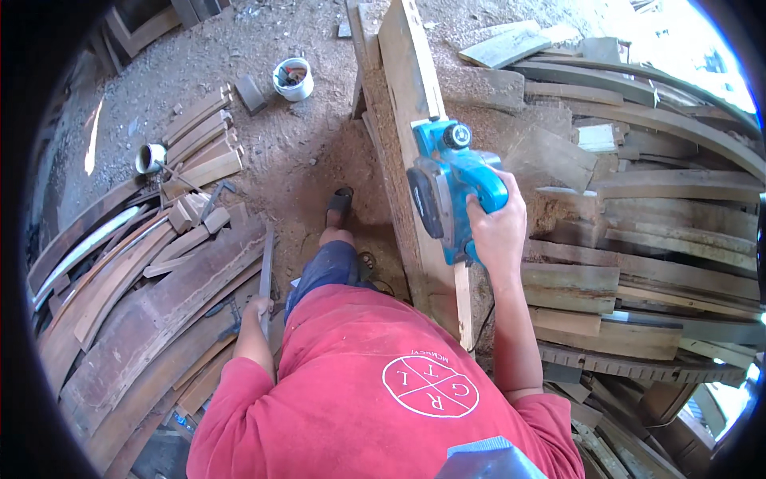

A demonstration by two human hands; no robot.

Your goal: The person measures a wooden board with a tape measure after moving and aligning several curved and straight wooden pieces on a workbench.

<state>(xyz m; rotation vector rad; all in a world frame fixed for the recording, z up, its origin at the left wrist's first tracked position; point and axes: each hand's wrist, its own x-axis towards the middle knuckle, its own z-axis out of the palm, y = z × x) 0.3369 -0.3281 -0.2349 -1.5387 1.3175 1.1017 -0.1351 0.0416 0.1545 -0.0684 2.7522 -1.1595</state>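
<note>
My right hand [496,227] grips the handle of a blue electric planer [451,188], which rests on a long wooden plank [411,76] running away from me. My left hand [259,307] hangs low at my left side and closes around the end of a thin grey strip of wood [266,267] that stands among the stacked boards. My red shirt [375,391] fills the bottom of the view, and my foot in a sandal [339,209] stands on the sawdust floor.
Curved wooden boards [136,319] lie piled at the left, with shorter planks [203,140] behind them. More boards [654,263] are stacked at the right. A white bucket [293,78] and a small white cup [149,157] sit on the sawdust floor.
</note>
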